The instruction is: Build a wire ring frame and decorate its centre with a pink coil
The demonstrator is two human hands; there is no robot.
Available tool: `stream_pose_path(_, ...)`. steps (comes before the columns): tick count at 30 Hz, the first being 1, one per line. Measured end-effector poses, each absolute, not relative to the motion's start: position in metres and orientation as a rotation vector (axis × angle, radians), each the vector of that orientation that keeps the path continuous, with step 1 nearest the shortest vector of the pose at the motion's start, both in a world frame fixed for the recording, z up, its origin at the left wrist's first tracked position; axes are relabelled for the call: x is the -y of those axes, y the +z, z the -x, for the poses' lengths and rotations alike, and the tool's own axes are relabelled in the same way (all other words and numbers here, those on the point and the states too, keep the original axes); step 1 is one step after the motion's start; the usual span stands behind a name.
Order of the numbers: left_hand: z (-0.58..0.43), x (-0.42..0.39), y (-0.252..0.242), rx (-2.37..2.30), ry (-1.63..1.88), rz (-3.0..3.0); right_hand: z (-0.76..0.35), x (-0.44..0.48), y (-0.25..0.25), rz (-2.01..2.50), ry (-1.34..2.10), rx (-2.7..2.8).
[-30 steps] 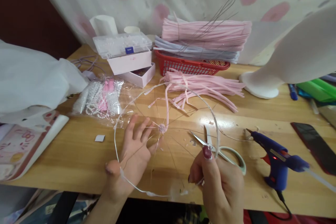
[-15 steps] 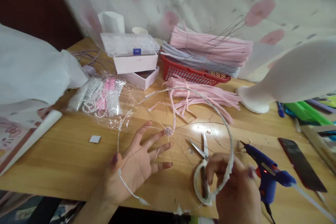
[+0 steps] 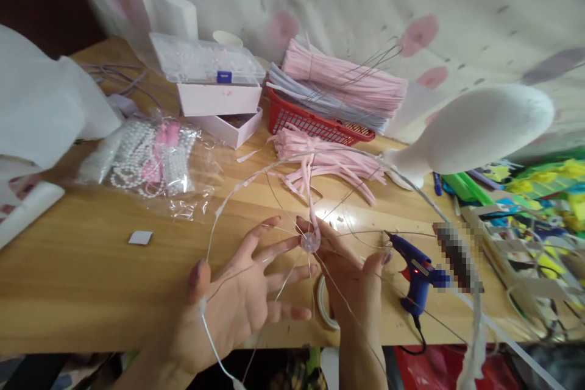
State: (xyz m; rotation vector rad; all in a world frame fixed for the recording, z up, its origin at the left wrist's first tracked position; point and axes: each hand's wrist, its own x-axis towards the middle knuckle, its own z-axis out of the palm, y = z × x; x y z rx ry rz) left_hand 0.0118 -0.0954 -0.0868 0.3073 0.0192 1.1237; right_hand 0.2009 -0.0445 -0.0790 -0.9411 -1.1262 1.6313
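A large wire hoop (image 3: 262,173), wrapped in white, has thin wires running to a small round disc (image 3: 310,242) at its middle. My left hand (image 3: 247,292) is palm up with fingers spread beneath the wires, and its thumb hooks over the hoop's left rim. At the disc, the fingertips of my right hand (image 3: 350,280) reach under and beside it, thumb held apart. A pink strip (image 3: 313,207) curls up from the disc. Under my right hand shows one handle of the scissors (image 3: 323,308); the rest is hidden.
A blue glue gun (image 3: 418,274) with a lit red light lies to the right. Behind are pink strips (image 3: 338,161), a red basket (image 3: 315,125), a white mannequin head (image 3: 484,128) and stacked boxes (image 3: 219,100). Bagged pearl strings (image 3: 150,164) lie left.
My right hand has left the hoop's right rim and come in to the disc. My left hand keeps its pose. The view has shifted right, and the hoop looks larger.
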Motion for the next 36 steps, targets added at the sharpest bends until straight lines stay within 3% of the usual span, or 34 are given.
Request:
stream_pose_path(10, -0.014, 0.098, -0.082, -0.022, 1.133, -0.252, -0.217, 0.033, -0.113, 0.659, 1.383, 1.405)
stream_pose_path(18, -0.023, 0.099, -0.078, -0.043, 1.137, -0.235, -0.204, 0.048, -0.081, 0.930, 1.363, 1.289)
stream_pose_path(32, -0.030, 0.102, -0.075, -0.117, 1.125, -0.160, -0.194, 0.061, -0.076, 1.276, 0.890, 1.111)
stream_pose_path(36, -0.030, 0.101, -0.075, -0.164, 1.115, -0.173, -0.196, 0.061, -0.075, 1.304, 0.941, 1.101)
